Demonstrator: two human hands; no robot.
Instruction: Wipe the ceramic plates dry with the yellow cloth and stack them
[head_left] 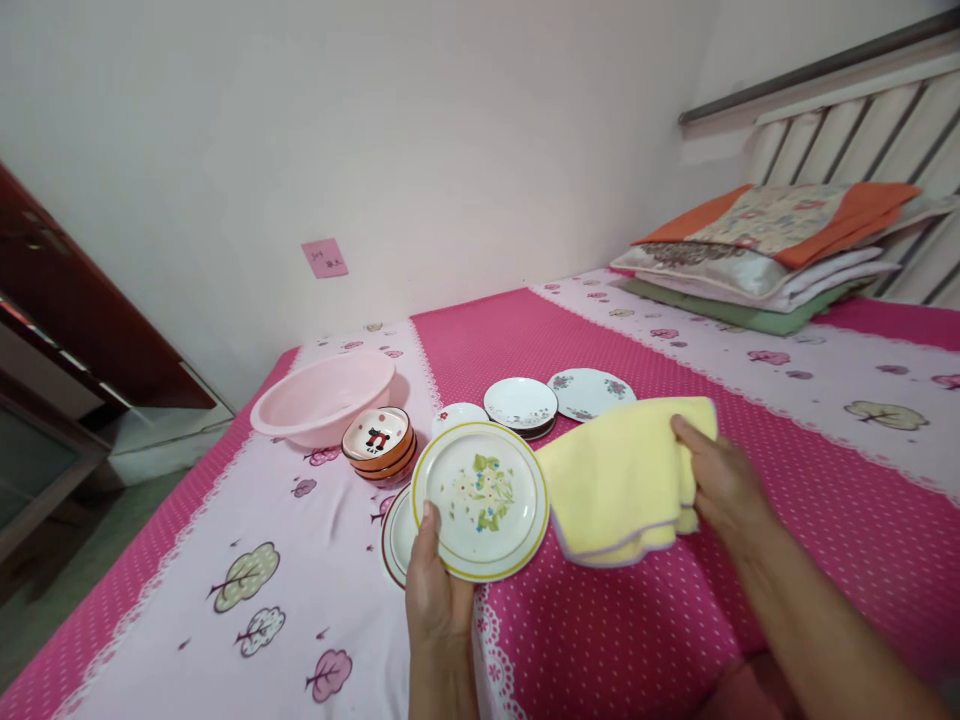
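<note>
My left hand (435, 590) grips the lower left rim of a white plate (461, 490) with a yellow edge and a green floral print, thumb on its face. The plate is raised and tilted toward me. In my right hand (716, 475) a yellow cloth (622, 480) with a purple-grey hem is pinched; it hangs down just right of the plate. Partly hidden behind the held plate lies another plate (399, 535) with a dark red rim. A stack of orange bowls (379, 445) stands to the left, the top one showing a cat picture.
A pink basin (330, 395) sits near the wall. Behind the held plate are a small white dish (456, 414), stacked white plates (521, 402) and a white plate with flowers (589, 390). Folded cushions (757, 250) are piled at the far right of the bed (480, 330).
</note>
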